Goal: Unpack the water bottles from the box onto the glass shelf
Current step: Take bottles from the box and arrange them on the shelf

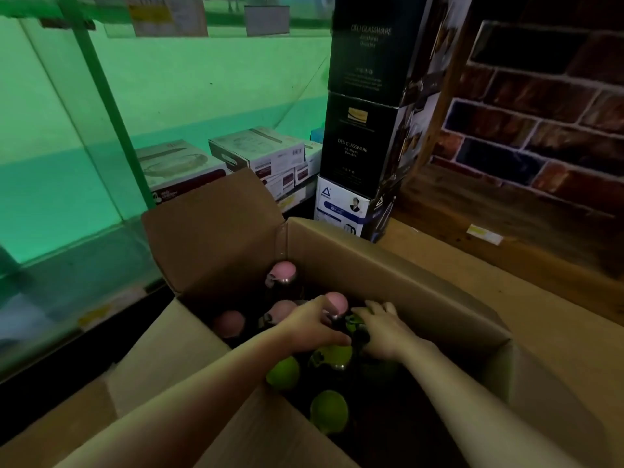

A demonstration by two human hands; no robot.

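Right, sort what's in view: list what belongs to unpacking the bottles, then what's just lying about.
Part of the job:
- cardboard box, open
- pink-capped bottles inside it
- green-capped bottles inside it
- glass shelf
- left hand and right hand, both reaching among the bottles

Just lying about:
- stacked black glassware boxes
- white product boxes
- brick-pattern wall
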